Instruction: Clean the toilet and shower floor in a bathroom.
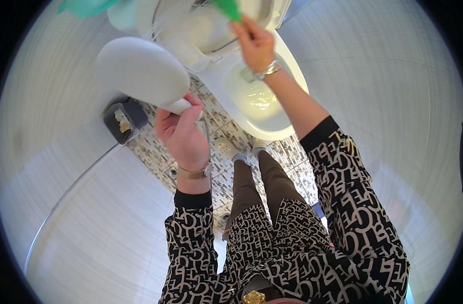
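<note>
My left hand [186, 137] is closed round the handle of a white shower head [143, 71], which is held up left of the toilet. Thin streams of water fan out from its far side toward the raised toilet lid and seat [188, 30]. At the top, my right hand [257, 45] grips a green-handled brush [227, 7], smeared by motion; its far end is cut off by the picture's edge. Below my right wrist lies the white toilet bowl [292, 66], with water shining at its bottom.
A dark grey waste bin [111, 121] with crumpled paper stands left of the toilet. Mosaic tiles [150, 157] cover the floor under my feet. Pale walls [373, 101] rise on both sides. A teal item [87, 6] shows at the upper left.
</note>
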Available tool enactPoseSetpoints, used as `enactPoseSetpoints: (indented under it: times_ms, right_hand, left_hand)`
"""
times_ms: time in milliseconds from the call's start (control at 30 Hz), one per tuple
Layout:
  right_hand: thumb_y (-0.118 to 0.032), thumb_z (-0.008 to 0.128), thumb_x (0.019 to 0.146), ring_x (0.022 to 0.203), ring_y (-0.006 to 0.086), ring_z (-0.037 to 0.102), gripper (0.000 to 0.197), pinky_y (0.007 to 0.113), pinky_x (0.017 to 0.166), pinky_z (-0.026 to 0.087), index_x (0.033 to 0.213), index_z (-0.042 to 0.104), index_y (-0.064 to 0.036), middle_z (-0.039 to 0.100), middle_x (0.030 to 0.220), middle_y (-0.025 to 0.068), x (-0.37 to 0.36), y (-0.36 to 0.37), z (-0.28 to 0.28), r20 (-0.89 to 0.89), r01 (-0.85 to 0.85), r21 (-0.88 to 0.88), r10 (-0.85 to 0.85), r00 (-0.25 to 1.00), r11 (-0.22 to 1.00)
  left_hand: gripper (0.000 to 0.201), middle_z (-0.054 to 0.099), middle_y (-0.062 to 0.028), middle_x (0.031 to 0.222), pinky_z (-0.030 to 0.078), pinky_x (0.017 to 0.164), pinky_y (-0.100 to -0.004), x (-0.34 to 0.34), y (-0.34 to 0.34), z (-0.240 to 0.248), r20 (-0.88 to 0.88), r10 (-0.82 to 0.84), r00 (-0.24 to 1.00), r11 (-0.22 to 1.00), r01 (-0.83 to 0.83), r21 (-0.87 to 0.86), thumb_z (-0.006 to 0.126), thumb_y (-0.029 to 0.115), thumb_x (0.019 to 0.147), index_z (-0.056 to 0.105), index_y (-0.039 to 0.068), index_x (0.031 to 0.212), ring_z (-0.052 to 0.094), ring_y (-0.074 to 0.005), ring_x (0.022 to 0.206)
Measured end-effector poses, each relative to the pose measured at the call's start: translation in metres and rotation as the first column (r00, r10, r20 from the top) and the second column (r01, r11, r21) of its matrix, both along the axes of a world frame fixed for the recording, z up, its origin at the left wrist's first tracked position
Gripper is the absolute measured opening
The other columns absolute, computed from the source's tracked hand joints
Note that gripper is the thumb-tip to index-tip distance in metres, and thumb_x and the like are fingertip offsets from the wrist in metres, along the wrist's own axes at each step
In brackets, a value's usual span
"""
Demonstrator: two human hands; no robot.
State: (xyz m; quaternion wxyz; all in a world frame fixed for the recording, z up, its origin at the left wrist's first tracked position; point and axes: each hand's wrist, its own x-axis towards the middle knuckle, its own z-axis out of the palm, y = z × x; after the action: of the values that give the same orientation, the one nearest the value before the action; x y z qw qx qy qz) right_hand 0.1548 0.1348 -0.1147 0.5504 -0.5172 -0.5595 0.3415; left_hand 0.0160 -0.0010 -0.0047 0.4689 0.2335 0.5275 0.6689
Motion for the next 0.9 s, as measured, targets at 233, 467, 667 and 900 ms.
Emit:
enactPoseSetpoints:
  times_ms: [233, 467, 667, 900]
  right_hand:
    - [-0.025, 0.061, 0.088, 0.056, 0.0066, 0.042, 0.025, 0.024, 0.050, 0.036, 0.097, 0.065, -0.0025, 0.051, 0.060, -0.0009, 0.005, 0.005, 0.011, -0.229, 0.126, -0.180, -0.166, 0.959, 0.976]
    - [-0.020, 0.062, 0.087, 0.056, 0.0090, 0.046, 0.023, 0.025, 0.052, 0.041, 0.102, 0.063, -0.0035, 0.057, 0.063, 0.0037, -0.004, 0.003, 0.019, -0.115, 0.123, -0.002, -0.122, 0.986, 0.992]
    - [-0.025, 0.062, 0.085, 0.056, 0.0245, 0.057, 0.023, 0.033, 0.053, 0.045, 0.101, 0.062, -0.0073, 0.059, 0.066, 0.0140, -0.025, -0.013, -0.016, 0.052, 0.011, 0.187, -0.021, 0.998, 0.982]
    - [-0.032, 0.054, 0.089, 0.059, 0.0316, 0.058, 0.027, 0.041, 0.056, 0.046, 0.107, 0.061, -0.0138, 0.062, 0.070, 0.0152, 0.046, -0.075, -0.130, 0.519, -0.243, -0.290, 0.366, 0.773, 0.926]
  left_hand:
    - [0.022, 0.056, -0.0073, 0.078, 0.042, 0.074, -0.0306, 0.018, 0.014, 0.005, 0.027, -0.089, 0.996, 0.994, 0.088, 0.060, 0.052, -0.007, 0.071, 0.055, 0.001, 0.092, 0.052, -0.0172, 0.073]
    - [0.022, 0.055, -0.0070, 0.077, 0.041, 0.083, -0.0343, 0.004, 0.003, -0.003, 0.032, -0.034, 0.999, 0.999, 0.033, 0.016, 0.051, -0.007, 0.070, 0.055, 0.001, 0.091, 0.050, -0.0182, 0.072]
    - [0.022, 0.055, -0.0077, 0.077, 0.041, 0.078, -0.0334, 0.002, -0.011, -0.017, 0.049, 0.040, 0.998, 0.999, -0.040, -0.012, 0.051, -0.008, 0.069, 0.055, 0.001, 0.089, 0.050, -0.0190, 0.072]
    - [0.022, 0.055, -0.0078, 0.078, 0.041, 0.071, -0.0286, -0.005, -0.018, -0.028, 0.045, 0.020, 0.999, 0.999, -0.018, -0.051, 0.052, -0.008, 0.069, 0.055, 0.000, 0.089, 0.050, -0.0177, 0.073]
